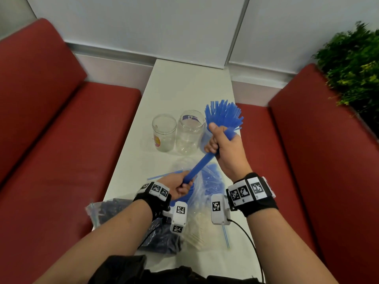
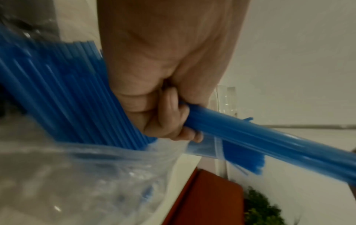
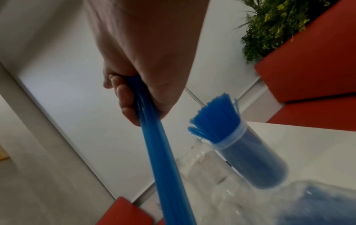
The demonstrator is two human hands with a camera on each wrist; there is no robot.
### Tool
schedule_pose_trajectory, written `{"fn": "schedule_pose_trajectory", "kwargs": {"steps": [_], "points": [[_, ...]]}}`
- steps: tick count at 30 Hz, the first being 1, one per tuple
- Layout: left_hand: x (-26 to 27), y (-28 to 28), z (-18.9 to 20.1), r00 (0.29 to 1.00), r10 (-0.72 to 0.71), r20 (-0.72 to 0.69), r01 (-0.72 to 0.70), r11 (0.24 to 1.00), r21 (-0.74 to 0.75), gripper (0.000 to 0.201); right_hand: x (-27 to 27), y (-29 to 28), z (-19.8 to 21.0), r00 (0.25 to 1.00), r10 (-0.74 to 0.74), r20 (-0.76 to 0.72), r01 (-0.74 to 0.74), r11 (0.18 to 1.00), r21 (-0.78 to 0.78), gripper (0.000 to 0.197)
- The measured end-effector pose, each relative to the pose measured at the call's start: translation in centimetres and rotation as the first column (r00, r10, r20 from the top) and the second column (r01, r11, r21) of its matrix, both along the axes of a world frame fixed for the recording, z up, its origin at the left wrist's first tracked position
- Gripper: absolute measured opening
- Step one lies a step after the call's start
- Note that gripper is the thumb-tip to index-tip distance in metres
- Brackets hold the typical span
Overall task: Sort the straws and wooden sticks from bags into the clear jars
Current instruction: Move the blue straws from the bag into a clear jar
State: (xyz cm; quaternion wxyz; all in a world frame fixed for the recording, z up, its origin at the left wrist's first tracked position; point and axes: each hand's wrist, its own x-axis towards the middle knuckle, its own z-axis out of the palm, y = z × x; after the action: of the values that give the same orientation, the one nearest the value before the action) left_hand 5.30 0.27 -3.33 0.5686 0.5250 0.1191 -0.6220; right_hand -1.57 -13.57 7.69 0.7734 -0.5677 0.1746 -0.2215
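Note:
Both hands grip one thick bundle of blue straws (image 1: pixel 202 162), slanted above the white table (image 1: pixel 184 85). My left hand (image 1: pixel 178 187) holds its lower end over an open clear bag of blue straws (image 1: pixel 211 181). My right hand (image 1: pixel 223 148) is wrapped round the upper part. Two clear jars (image 1: pixel 164 132) (image 1: pixel 189 132) with no straws in them stand side by side behind the bundle. A third jar packed with blue straws (image 3: pixel 256 159) stands to their right. In the head view my right hand mostly hides it, and only its fanned tops (image 1: pixel 223 115) show.
A bag of dark straws (image 1: pixel 114 212) and a bag of wooden sticks (image 1: pixel 201 228) lie at the table's near edge under my wrists. Single loose blue straws (image 1: pixel 164 175) (image 1: pixel 225 236) lie on the table. Red benches (image 1: pixel 61 140) flank it; a plant (image 1: pixel 352 64) stands far right.

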Motion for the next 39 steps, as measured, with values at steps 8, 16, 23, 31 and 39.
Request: {"fn": "schedule_pose_trajectory", "kwargs": {"steps": [8, 16, 23, 31, 39], "points": [[0.6, -0.2, -0.8, 0.878, -0.134, 0.459, 0.038, 0.976, 0.212, 0.026, 1.8, -5.2, -0.4, 0.991, -0.120, -0.063, 0.112, 0.987, -0.117, 0.042], [3.0, -1.1, -1.8, -0.162, -0.876, 0.453, 0.083, 0.446, 0.891, 0.049, 7.0, -12.9, 6.3, 0.953, -0.300, 0.041, 0.296, 0.896, -0.330, 0.040], [1.8, -1.1, -4.7, -0.334, -0.846, 0.416, 0.183, 0.374, 0.909, 0.073, 9.2, -13.2, 0.8, 0.953, -0.302, -0.042, 0.256, 0.868, -0.426, 0.042], [2.0, -1.4, -5.0, -0.356, -0.840, 0.410, 0.136, 0.388, 0.912, 0.036, 9.4, -13.1, -3.2, 0.945, -0.314, -0.096, 0.246, 0.870, -0.427, 0.036], [2.1, -1.5, -4.7, -0.281, -0.857, 0.431, 0.218, 0.381, 0.899, 0.021, 9.6, -13.9, -2.1, 0.922, -0.387, 0.012, 0.334, 0.779, -0.530, 0.013]]}}
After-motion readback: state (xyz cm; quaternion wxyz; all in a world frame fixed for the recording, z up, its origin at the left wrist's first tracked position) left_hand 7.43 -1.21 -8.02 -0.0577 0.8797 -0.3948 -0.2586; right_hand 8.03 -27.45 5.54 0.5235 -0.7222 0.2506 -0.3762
